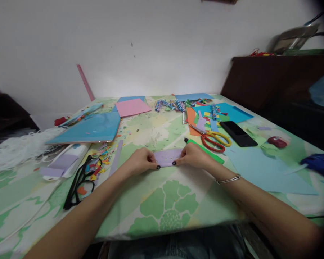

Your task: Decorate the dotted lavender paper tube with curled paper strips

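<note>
A small piece of purple paper (166, 157) is stretched between my two hands, just above or on the flowered tablecloth (164, 205). My left hand (140, 158) pinches its left end between thumb and fingers. The right end is pinched by my right hand (193, 155), whose wrist wears a silver bracelet. Partly behind my right hand lies a bright green cutter-like tool (209, 153) with a dark tip. Scissors (214, 139) with red and yellow handles rest beyond it, blades pointing left. A narrow purple strip (116, 158) lies left of my left hand.
Black glasses (79, 183) lie among paper scraps at left, near a blue folder (91, 127) and white cord (18, 149). Pink paper (133, 107) is at the back. A black phone (239, 133), light blue paper (270, 171) and a dark blue object (317, 163) occupy the right.
</note>
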A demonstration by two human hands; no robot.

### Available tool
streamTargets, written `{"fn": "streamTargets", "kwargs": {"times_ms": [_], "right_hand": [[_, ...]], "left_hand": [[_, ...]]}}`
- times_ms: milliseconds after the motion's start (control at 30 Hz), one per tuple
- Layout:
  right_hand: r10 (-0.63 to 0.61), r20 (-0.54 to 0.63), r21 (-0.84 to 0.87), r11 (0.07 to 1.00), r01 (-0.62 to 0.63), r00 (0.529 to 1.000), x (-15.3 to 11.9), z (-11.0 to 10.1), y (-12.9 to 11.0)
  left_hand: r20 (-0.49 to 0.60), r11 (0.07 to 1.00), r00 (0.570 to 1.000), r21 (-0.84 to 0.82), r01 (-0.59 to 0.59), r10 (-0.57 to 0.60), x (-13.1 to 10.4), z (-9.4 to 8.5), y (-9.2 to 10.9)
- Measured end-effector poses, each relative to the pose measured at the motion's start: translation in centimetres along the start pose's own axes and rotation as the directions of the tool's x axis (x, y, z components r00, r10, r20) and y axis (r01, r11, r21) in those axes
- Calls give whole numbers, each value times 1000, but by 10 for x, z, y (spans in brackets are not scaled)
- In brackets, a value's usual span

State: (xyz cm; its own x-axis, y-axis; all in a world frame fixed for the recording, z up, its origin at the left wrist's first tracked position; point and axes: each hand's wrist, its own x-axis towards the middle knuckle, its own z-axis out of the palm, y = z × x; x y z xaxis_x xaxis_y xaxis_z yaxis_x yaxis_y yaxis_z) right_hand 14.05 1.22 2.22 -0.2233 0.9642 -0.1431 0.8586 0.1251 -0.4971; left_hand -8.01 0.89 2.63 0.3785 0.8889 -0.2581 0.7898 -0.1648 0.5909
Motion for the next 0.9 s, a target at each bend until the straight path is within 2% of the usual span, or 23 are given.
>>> {"fn": "streamTargets", "kwargs": {"times_ms": [233, 333, 467, 600, 700, 800, 900], "right_hand": [[45, 18, -90, 995, -43, 999, 8, -3, -2], [43, 21, -89, 995, -41, 999, 8, -3, -1], [48, 20, -68, 997, -47, 999, 6, -3, -1], [46, 6, -76, 996, -46, 999, 5, -4, -2], [40, -4, -97, 994, -40, 999, 5, -4, -1], [17, -13, -86, 996, -18, 1000, 4, -3, 2], [-36, 19, 11, 999, 35, 999, 2, -4, 9]], "left_hand": [[87, 989, 993, -126, -71, 83, 3, -2, -5], [55, 986, 993, -129, -101, 108, 1, 0, -9], [-87, 990, 987, 43, -132, 135, -2, 6, -8], [-108, 954, 989, 294, -66, 102, -3, 12, 4], [-126, 910, 990, 415, 3, 54, -4, 14, 12], [-131, 905, 991, 424, 47, 9, -7, 13, 11], [-123, 927, 992, 373, 34, 13, -11, 10, 4]]}}
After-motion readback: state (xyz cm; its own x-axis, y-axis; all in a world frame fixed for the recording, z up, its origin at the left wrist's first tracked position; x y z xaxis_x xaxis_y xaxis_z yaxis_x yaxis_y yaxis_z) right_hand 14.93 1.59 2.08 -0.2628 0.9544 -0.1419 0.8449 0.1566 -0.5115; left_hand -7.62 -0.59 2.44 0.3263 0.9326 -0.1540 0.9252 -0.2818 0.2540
